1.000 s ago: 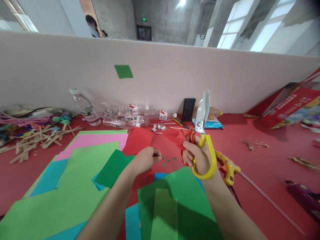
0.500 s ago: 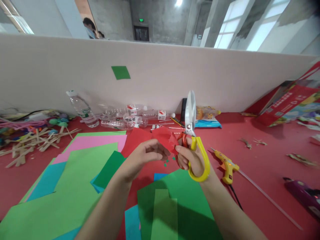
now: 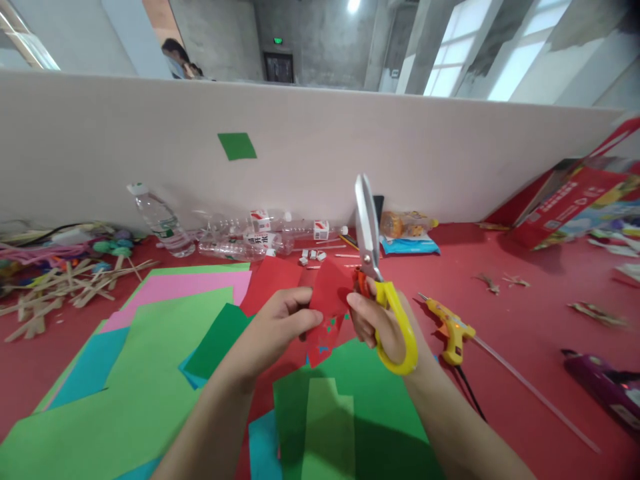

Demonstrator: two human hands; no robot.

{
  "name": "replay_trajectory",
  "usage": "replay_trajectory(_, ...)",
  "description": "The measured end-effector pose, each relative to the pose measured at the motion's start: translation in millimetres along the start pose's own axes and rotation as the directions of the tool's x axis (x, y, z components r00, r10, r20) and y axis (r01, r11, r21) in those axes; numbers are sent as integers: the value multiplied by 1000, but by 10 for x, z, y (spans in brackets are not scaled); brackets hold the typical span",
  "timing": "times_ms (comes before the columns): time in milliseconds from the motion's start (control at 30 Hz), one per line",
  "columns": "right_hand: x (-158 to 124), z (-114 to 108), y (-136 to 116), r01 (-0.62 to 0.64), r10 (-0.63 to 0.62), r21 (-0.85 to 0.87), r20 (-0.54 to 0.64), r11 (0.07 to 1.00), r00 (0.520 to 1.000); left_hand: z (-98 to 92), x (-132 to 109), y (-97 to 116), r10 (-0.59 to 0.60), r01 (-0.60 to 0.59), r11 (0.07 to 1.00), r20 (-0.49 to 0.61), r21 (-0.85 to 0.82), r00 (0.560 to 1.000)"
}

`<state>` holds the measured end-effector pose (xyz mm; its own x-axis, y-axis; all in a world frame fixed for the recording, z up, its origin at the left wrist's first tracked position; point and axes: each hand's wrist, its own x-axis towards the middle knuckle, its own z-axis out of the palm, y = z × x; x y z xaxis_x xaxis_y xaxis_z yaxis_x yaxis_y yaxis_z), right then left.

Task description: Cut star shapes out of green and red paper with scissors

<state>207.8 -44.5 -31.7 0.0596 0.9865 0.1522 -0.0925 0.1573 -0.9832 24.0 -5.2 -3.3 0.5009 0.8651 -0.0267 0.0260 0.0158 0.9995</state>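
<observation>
Between my two hands is a piece of red paper (image 3: 330,288), held up over the table. My left hand (image 3: 285,327) pinches its left edge between thumb and fingers. The yellow-handled scissors (image 3: 369,233) hang in my right hand (image 3: 380,320), blades pointing up and away and lying together. The fingertips of that hand are close to the paper's right edge; whether they touch it is unclear. Another red sheet (image 3: 270,283) lies behind my left hand. Small green scraps show just below the held paper.
Green sheets (image 3: 390,400) lie in front, light green sheets (image 3: 165,347) at left. Plastic bottles (image 3: 235,248) line the white partition (image 3: 310,153). At right are a yellow glue gun (image 3: 453,330), a purple tool (image 3: 603,390) and a red box (image 3: 575,200). Wooden sticks (image 3: 75,283) lie far left.
My left hand was loosely curled beside the paper and now pinches it. The red paper has opened out between the hands. The scissors' blades have tilted left.
</observation>
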Motion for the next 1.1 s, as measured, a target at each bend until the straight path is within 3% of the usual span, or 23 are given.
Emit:
replay_trajectory(133,28,-8,58,-11,13,109,-16,994,1000,60,-7,-35,-8,14,998,95,-65,995)
replay_trajectory(300,-2,-8,30,45,-44,4,-100,999,994,162,27,-66,-69,98,976,150,-193,986)
replay_trajectory(367,-21,-42,24,50,-52,-36,-67,998,996,176,27,-25,-71,84,972,68,-221,995)
replay_trajectory(467,-49,-139,-8,54,-50,-101,43,993,998,138,4,85,-33,-7,969,-157,-246,987)
replay_trajectory(533,-70,-204,-75,11,18,-180,162,984,987,77,-22,153,-3,-69,966,-283,-247,959)
replay_trajectory(700,-119,-211,-296,-48,193,-399,331,916,924,-90,-88,194,138,-251,954,-505,-164,852)
replay_trajectory(800,-141,-132,-320,-40,244,-457,396,889,885,-129,-122,175,172,-282,951,-540,-127,824)
replay_trajectory(1100,-204,-41,-250,-27,193,-342,461,939,866,-68,-183,207,160,-250,959,-466,-137,870)
